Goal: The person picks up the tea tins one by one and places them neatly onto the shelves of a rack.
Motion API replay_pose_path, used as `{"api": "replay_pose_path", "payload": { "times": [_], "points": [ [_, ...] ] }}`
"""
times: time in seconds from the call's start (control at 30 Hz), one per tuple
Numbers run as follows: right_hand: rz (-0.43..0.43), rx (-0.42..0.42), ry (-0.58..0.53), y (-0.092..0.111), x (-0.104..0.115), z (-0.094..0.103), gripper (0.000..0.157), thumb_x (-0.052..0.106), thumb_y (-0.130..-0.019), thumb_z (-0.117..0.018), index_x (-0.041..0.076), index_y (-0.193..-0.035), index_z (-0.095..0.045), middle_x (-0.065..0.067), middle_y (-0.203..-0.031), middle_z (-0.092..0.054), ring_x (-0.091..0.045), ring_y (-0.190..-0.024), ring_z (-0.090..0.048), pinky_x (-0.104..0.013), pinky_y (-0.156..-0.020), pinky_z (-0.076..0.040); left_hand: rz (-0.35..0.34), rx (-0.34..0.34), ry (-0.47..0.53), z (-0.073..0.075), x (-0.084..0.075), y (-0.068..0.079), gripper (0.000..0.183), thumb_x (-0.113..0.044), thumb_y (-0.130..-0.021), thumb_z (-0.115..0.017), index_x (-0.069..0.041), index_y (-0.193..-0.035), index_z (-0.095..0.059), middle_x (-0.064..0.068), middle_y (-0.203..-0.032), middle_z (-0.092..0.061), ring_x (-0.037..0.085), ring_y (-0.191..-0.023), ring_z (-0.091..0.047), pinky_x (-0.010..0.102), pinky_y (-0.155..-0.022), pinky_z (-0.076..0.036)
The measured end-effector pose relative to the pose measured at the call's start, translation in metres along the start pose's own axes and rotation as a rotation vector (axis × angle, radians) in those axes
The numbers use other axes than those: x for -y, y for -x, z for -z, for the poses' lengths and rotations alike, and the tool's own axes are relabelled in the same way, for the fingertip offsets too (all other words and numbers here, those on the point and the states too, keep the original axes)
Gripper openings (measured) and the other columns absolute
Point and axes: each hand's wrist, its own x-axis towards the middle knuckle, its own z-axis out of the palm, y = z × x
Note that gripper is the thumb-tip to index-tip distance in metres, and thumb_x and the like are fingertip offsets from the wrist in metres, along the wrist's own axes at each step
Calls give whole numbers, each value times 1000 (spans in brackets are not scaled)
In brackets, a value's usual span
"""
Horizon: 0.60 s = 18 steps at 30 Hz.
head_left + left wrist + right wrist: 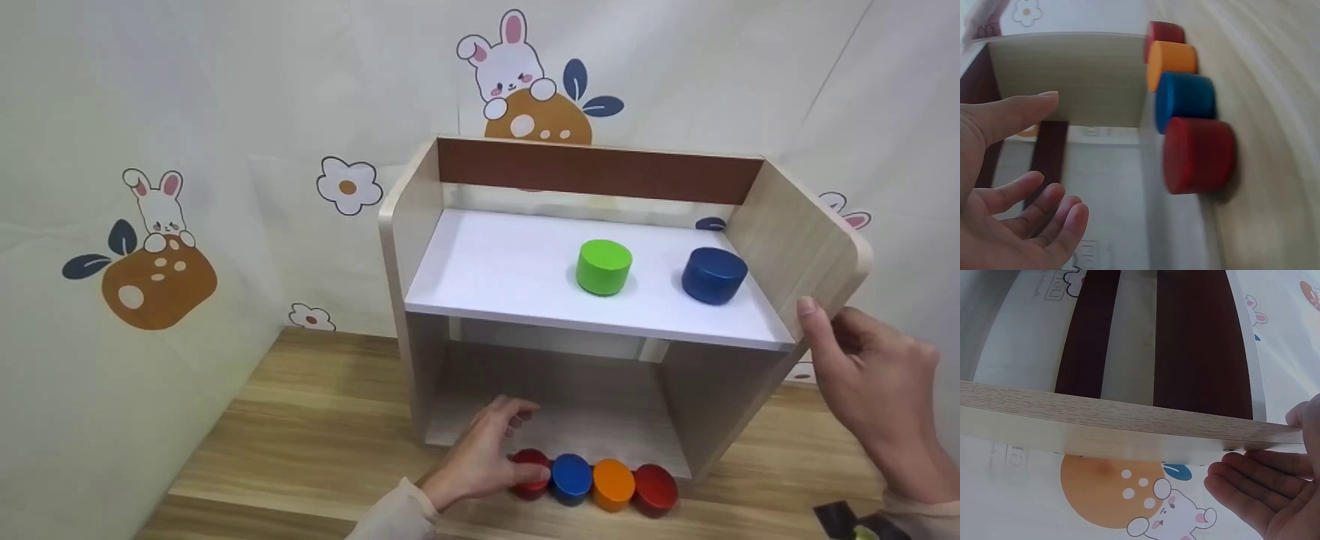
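Observation:
My left hand is over the left end of a row of round blocks, its thumb overlapping a red block in the head view. In the left wrist view a gap shows between that hand and the same red block, and its thumb and fingers are spread with nothing between. A blue block, an orange block and a second red block continue the row. My right hand grips the wooden shelf's right side panel, thumb on the inner side, fingers outside.
On the shelf's white upper board stand a green block and a dark blue block. Below is a lower compartment. The shelf sits on a wood-grain table, against a printed wall sheet.

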Motion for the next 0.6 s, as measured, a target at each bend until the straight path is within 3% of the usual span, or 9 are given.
{"api": "replay_pose_path", "payload": {
  "times": [0.03,0.07,0.17,0.27,0.3,0.33,0.6],
  "points": [
    [-1,0,-1,0,0,0,39,25,-97,-65,-12,-95,-73,-34,-89,-69,35,-70,-33,-3,-53,-29,10,2,-1,-2,2,0,65,-25,-75,-90,-11,-130,-59,0,-119,-58,21,-106,-55,38,-94,-51],
    [1,0,-2,0,1,0,39,25,-98,-65,-13,-96,-73,-34,-89,-69,28,-68,-45,-2,-54,-29,23,4,-2,-4,4,0,66,-25,-74,-91,-12,-130,-59,1,-120,-58,23,-107,-55,38,-93,-51],
    [18,-13,-10,-1,0,0,38,25,-97,-66,-11,-91,-74,-32,-86,-70,24,-65,-47,-3,-54,-28,56,4,9,-9,10,-1,66,-22,-73,-92,-12,-130,-59,3,-120,-58,29,-108,-57,43,-93,-51],
    [43,-26,-16,-1,-1,0,36,24,-96,-67,-10,-87,-74,-30,-82,-70,21,-62,-47,-6,-52,-28,59,-4,25,-13,17,-1,68,-19,-71,-93,-10,-130,-59,7,-120,-59,34,-110,-58,46,-93,-50],
    [48,-31,-18,-2,-2,0,36,24,-96,-67,-9,-86,-74,-30,-81,-70,29,-64,-36,-7,-51,-28,56,-5,28,-14,19,-1,68,-18,-70,-93,-10,-130,-59,8,-119,-59,35,-111,-59,46,-93,-50],
    [57,-35,-21,-2,-2,0,35,24,-95,-67,-9,-84,-74,-29,-79,-70,28,-63,-36,-8,-51,-28,51,-5,28,-16,21,0,69,-18,-70,-93,-9,-130,-59,9,-119,-59,36,-111,-59,46,-93,-50],
    [48,-30,-28,-2,-1,0,36,24,-96,-66,-10,-88,-74,-30,-84,-70,34,-70,-35,-5,-53,-29,49,25,-3,-24,34,0,71,-18,-68,-94,-5,-128,-60,7,-117,-58,27,-106,-58,39,-94,-51]
  ]
}}
